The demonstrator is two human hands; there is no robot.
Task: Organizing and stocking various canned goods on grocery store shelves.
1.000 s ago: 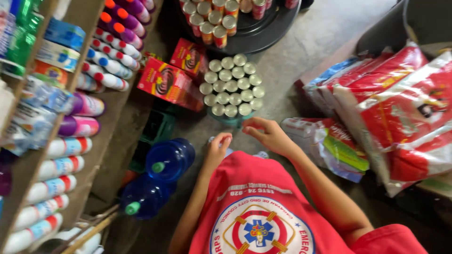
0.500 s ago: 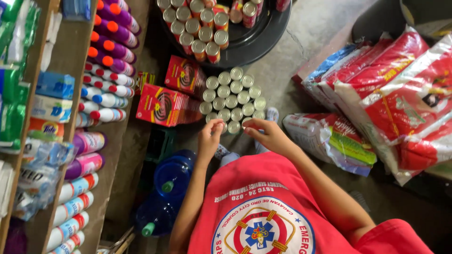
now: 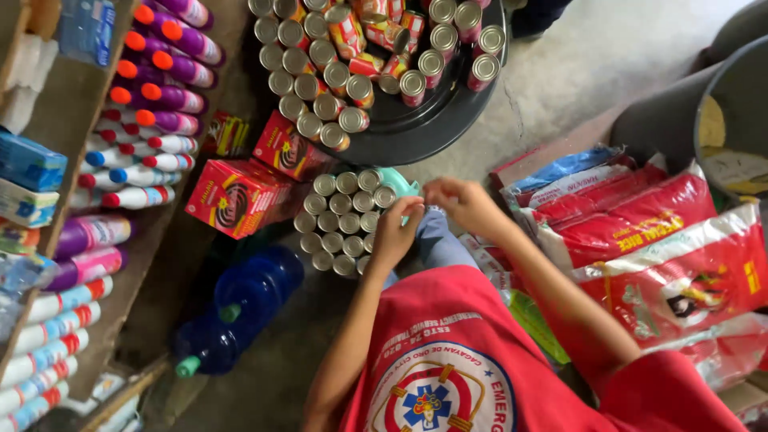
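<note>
Hovering left hand [image 3: 394, 234] and right hand [image 3: 464, 202], fingers loosely curled and apparently empty, over packed tin cans [image 3: 346, 216]; likely rigid, heavyish, slick, best gripped around sides.

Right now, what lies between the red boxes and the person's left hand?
In the head view, a tight block of silver-topped cans fills the stretch between the red boxes and the left hand, which reaches its right edge.

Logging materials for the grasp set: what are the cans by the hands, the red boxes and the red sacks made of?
Cans: likely metal, with shiny silver ribbed lids. Red boxes: probably printed cardboard, with sharp folded edges and a matte face. Red sacks: seemingly plastic film, glossy and wrinkled. Left hand touches the cans; right hand hovers beside.
</note>
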